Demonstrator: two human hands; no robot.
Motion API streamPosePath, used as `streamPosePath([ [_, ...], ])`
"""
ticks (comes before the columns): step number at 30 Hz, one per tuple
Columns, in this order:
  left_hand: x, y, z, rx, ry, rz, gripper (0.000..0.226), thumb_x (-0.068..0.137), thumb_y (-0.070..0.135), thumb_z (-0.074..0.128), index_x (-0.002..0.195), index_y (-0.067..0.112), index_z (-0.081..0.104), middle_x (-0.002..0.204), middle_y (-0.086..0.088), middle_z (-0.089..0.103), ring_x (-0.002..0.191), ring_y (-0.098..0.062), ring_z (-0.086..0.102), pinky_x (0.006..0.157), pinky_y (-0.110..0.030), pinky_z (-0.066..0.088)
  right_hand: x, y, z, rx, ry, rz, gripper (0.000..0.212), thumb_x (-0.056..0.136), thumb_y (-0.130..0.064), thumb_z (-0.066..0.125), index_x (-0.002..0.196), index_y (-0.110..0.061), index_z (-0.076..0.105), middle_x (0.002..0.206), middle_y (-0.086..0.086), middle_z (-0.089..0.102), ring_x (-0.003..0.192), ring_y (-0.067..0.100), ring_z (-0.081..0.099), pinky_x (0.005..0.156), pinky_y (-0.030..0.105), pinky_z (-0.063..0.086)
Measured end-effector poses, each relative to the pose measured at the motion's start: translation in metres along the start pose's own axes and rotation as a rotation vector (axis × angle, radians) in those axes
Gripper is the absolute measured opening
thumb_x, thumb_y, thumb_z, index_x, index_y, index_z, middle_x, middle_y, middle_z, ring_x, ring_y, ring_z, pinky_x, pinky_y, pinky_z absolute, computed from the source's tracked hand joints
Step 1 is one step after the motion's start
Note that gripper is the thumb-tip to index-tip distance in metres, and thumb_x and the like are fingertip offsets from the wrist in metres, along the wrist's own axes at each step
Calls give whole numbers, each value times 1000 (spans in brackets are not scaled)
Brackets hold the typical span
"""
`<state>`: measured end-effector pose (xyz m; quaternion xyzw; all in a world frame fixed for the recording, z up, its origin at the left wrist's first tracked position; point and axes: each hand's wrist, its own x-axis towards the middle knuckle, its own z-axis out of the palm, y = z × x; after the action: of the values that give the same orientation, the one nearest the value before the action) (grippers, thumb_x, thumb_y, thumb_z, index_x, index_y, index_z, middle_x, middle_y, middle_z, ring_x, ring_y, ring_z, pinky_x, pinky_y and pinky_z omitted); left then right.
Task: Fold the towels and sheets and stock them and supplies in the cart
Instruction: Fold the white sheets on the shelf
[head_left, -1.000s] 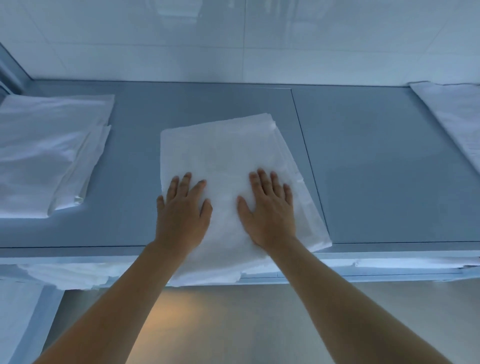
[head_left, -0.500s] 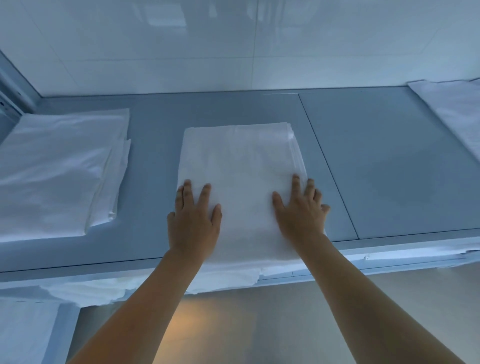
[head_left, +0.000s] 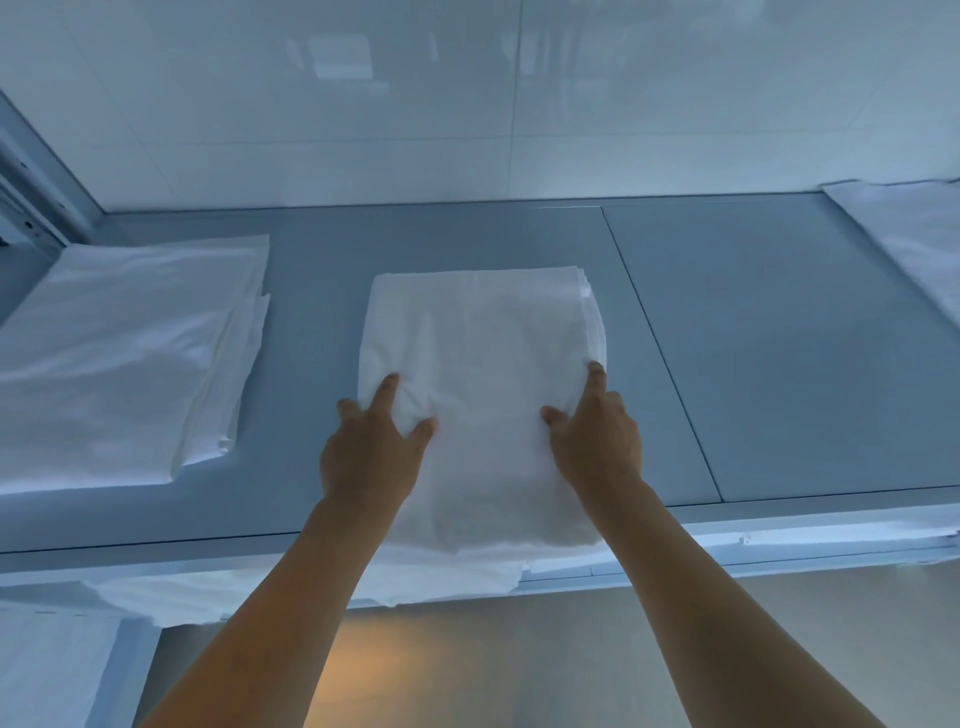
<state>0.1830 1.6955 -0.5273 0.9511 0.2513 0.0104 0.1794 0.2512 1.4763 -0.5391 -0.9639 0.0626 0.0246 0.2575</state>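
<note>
Worktop (head_left: 779, 364): grey, panelled, spanning the view, backed by a glossy white wall (head_left: 467, 104) at twelve o'clock. Folded sheets (head_left: 119, 358): white stack at nine o'clock on the worktop, edges slightly stepped, apparently finished but not yet carted. Further white linen (head_left: 914, 234): at two o'clock, running off the frame; whether folded could not be told. Towel (head_left: 483, 405): white, folded into a thick rectangle at the centre of the worktop, its near end at the worktop's front edge. More white cloth (head_left: 311, 587) lay on a lower level beneath that edge, at six to seven o'clock. Left hand (head_left: 371, 447): at the towel's nine o'clock edge, thumb and forefinger on top bunching the cloth, other fingers curled at the side, gripping it. Right hand (head_left: 595, 436): at the three o'clock edge, forefinger laid along the border, thumb on top, remaining fingers tucked at the side, gripping likewise. Progress, by judgement: folding of this towel appeared complete and a lift seemed in preparation; no cart was in view, so stocking, and any supplies, remained outstanding.
</note>
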Motion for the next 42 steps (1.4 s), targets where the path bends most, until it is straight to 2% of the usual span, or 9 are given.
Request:
streamPosePath([
  [3,-4,-5,-5,-16,29,50,69,96,58,59,156,37,34,126,-9,44,97,-38,65,81,-41,51,-7,-9,3,-14,34,-59,70,98,-25,61,157,-22,23,119,14,59,98,40,64,74,38,37],
  [9,-3,-32,-36,-48,142,157,63,99,43,64,155,32,39,130,-6,47,98,-31,67,77,-37,52,-32,-45,5,-7,167,-149,68,99,-23,61,158,-24,26,121,11,57,89,40,65,68,36,37],
  [15,19,-73,-89,-73,225,204,62,99,45,63,156,32,39,136,-9,48,109,-33,66,85,-43,57,-46,-113,4,49,243,-218,69,99,-23,62,159,-25,27,121,11,57,88,41,64,69,38,39],
  [24,62,-177,-173,-85,322,180,64,98,45,64,155,30,40,131,-8,50,105,-30,66,83,-42,58,-68,-247,40,138,260,-323,69,99,-25,62,158,-27,27,124,10,57,96,39,64,72,37,40],
  [28,83,-237,-203,-69,330,123,65,99,46,62,156,33,36,135,-7,46,109,-32,64,85,-44,56,-80,-309,68,174,232,-381,70,99,-25,62,159,-27,26,126,11,57,100,40,64,75,40,45],
  [33,118,-299,-237,-29,330,73,65,100,47,60,157,39,32,152,-10,38,121,-38,59,92,-47,52,-86,-380,101,205,210,-419,69,99,-26,61,159,-24,26,127,12,56,102,40,63,76,38,40],
  [37,152,-347,-244,9,317,66,64,99,51,59,156,40,31,154,-13,39,124,-40,58,95,-50,51,-85,-416,133,270,130,-365,71,99,-30,60,159,-25,23,131,11,54,108,40,62,83,42,46],
  [39,165,-376,-229,21,222,24,64,101,53,55,158,39,29,154,-15,38,126,-42,56,96,-51,50,-85,-419,158,258,3,-293,71,100,-34,57,159,-24,20,137,13,49,114,41,59,89,44,48],
  [42,169,-414,-189,-55,4,-113,65,101,60,44,160,43,21,153,-23,34,131,-46,49,108,-52,43,-94,-400,197,129,-198,-195,81,97,-50,54,161,-22,12,148,12,38,130,39,46,99,50,45],
])
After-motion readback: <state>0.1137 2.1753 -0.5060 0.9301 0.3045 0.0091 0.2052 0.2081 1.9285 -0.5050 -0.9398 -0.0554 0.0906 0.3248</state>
